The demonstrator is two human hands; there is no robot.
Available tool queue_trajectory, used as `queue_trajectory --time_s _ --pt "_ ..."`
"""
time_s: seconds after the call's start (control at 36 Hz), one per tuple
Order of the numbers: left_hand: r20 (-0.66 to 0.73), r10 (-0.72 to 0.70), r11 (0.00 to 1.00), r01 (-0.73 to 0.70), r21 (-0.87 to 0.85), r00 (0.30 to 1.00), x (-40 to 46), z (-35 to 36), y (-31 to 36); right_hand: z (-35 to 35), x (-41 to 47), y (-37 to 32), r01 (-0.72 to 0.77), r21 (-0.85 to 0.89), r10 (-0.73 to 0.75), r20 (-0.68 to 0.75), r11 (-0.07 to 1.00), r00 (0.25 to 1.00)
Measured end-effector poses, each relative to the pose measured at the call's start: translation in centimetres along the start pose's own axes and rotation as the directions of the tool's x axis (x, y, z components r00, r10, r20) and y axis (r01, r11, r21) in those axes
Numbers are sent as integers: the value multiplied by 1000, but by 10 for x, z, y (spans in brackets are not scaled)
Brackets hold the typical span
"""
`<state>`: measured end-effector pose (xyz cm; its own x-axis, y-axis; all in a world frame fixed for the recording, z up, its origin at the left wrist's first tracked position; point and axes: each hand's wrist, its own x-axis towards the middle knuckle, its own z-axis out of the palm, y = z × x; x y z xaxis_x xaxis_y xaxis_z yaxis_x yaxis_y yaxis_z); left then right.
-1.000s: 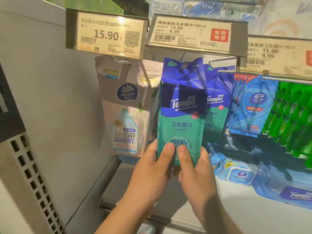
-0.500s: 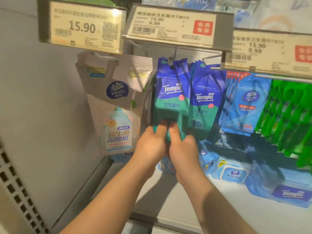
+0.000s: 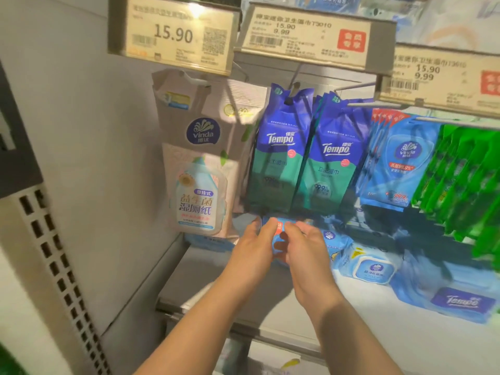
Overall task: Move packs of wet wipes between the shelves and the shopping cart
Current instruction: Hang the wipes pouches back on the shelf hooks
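Tempo pack [image 3: 278,147]: released since the earlier frame, hanging on its hook [image 3: 293,77]. Left hand [image 3: 253,250] and right hand [image 3: 304,253]: below that pack, fingers loosely curled, empty, over a blue pack [image 3: 278,240] on the shelf [image 3: 243,299].

Hanging Tempo packs [image 3: 281,158] crowd above bare shelf [image 3: 216,277].

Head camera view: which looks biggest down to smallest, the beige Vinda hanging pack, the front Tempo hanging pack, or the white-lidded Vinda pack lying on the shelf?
1. Beige Vinda hanging pack
2. Front Tempo hanging pack
3. White-lidded Vinda pack

The lidded pack lies tilted and partly hidden, so its true size is unsure.
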<state>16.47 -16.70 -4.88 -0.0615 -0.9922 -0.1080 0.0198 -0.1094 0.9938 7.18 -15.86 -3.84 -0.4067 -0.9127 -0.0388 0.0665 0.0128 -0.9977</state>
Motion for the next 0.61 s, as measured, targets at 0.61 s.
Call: queue_trajectory --time_s 0.61 --pt "232 366 653 -427 625 901 -117 -36 -34 -99 -116 11 -46 -512 -13 -112 858 994"
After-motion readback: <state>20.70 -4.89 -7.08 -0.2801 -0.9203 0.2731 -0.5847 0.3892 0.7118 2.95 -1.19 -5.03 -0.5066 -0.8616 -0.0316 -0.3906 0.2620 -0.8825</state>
